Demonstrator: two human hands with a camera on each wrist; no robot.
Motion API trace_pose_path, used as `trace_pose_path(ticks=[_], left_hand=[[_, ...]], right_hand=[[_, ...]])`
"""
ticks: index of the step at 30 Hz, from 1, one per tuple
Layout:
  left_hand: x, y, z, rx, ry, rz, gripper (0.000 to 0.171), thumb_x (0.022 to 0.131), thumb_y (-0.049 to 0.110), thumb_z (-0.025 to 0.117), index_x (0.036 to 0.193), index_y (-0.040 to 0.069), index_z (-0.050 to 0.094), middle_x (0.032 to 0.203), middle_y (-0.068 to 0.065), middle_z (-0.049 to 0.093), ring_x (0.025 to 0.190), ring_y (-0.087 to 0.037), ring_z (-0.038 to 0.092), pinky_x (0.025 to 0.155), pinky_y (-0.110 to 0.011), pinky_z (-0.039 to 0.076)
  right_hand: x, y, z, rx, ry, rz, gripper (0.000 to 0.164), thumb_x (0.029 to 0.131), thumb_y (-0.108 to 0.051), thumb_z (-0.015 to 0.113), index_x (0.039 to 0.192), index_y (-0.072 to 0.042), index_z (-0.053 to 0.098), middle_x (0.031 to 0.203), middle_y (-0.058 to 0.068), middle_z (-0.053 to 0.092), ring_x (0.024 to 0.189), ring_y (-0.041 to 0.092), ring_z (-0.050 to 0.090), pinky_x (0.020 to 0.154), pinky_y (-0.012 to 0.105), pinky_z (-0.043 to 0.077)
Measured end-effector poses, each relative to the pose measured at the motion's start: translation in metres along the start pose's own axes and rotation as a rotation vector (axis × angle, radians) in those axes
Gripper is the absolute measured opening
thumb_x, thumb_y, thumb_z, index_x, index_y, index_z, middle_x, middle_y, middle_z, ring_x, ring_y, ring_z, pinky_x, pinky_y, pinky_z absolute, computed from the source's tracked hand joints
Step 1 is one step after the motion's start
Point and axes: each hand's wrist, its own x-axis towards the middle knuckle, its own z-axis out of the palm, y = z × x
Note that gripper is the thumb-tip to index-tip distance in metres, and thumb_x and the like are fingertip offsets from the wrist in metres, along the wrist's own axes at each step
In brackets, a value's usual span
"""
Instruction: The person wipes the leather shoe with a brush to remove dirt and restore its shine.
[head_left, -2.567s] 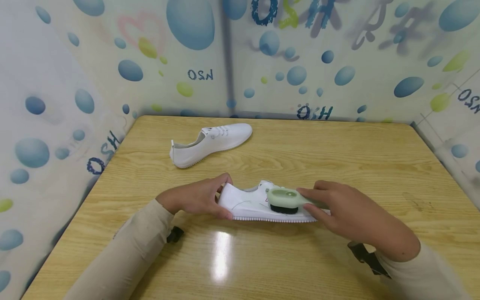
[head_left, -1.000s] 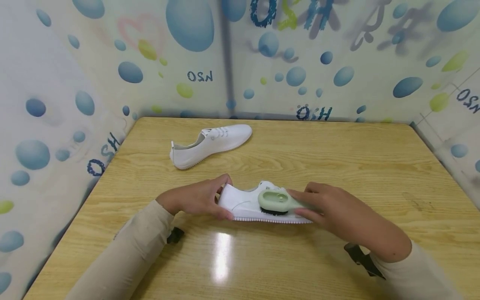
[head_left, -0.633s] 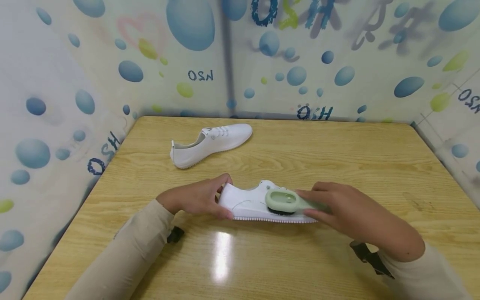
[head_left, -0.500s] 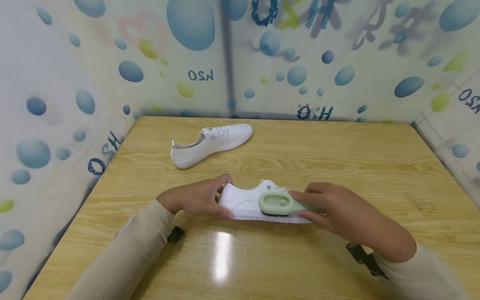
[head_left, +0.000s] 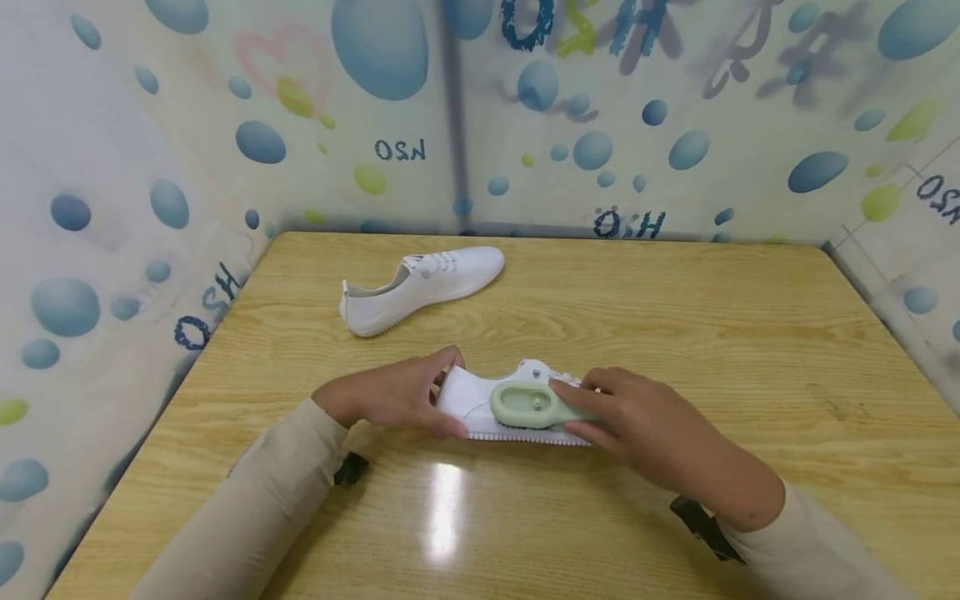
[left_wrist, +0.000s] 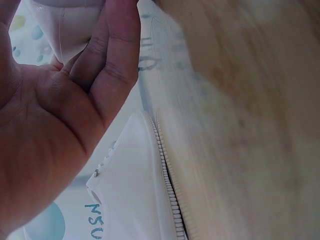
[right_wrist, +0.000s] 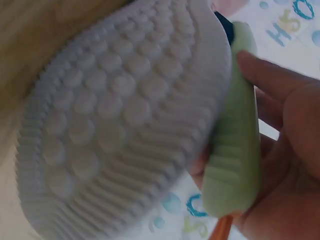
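Observation:
My left hand [head_left: 401,396] grips a white shoe [head_left: 463,398] by its heel, the side of the shoe facing me. In my right hand [head_left: 645,421] is a pale green shoe brush [head_left: 521,404], held by its handle against the side of the shoe. Its dark bristles are mostly hidden under the brush head. The right wrist view shows the studded sole [right_wrist: 115,100] of the shoe beside the brush handle [right_wrist: 232,165]. A second white shoe [head_left: 423,287] stands farther back on the table; it also appears in the left wrist view below the left hand [left_wrist: 60,105].
The wooden table [head_left: 675,308] reaches back to a wall [head_left: 600,108] patterned with blue and green drops and lettering. Dark straps [head_left: 705,527] hang below both wrists.
Along the shoe's side the brush has moved back and forth; my right hand with it is now farther left, nearer the heel. Left hand and second shoe stay put.

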Motion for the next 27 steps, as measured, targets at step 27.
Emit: trace_pose_path(ticks=[27], left_hand=[[0.000,0.000,0.000,0.011,0.005,-0.009,0.065,0.080,0.036,0.085,0.121,0.013,0.040,0.112,-0.006,0.065,0.097,-0.018,0.066,0.082,-0.035,0.054]], right_hand=[[-0.004,0.005,-0.011,0.057,-0.087,0.063,0.048,0.092,-0.028,0.073,0.139,-0.021,0.061,0.107,0.000,0.067,0.087,0.008,0.059,0.070,0.029,0.052]])
